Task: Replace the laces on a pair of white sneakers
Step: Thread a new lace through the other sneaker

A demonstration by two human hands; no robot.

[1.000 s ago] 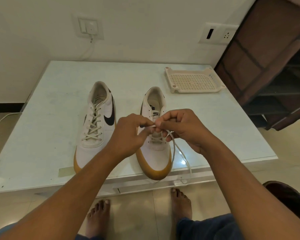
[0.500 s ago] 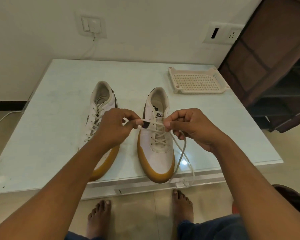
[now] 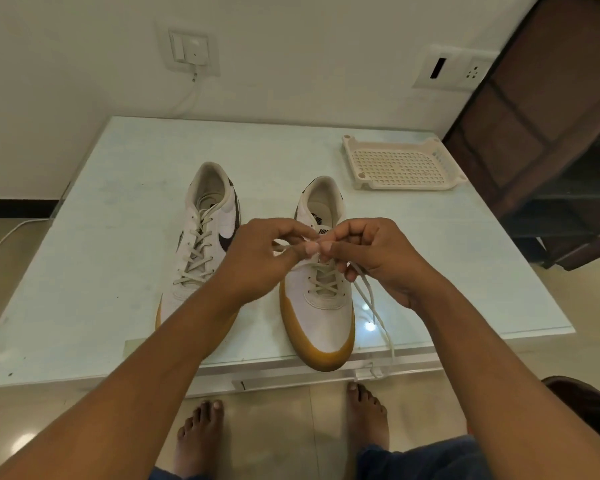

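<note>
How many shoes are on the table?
2. The left sneaker lies laced on the table. The right sneaker sits beside it, where the left hand and right hand pinch its lace.

left hand (image 3: 257, 259), right hand (image 3: 374, 261) drawn together — now touching (over the lace (image 3: 367, 299))

The left hand (image 3: 260, 258) and right hand (image 3: 378, 259) are covering the upper eyelets of the right sneaker (image 3: 321, 310), and the lace (image 3: 326, 287) they are pinching is showing only as a blur there. Left of the right sneaker, a forearm (image 3: 187, 327) is hiding the toe of the left sneaker (image 3: 201, 237).
</note>
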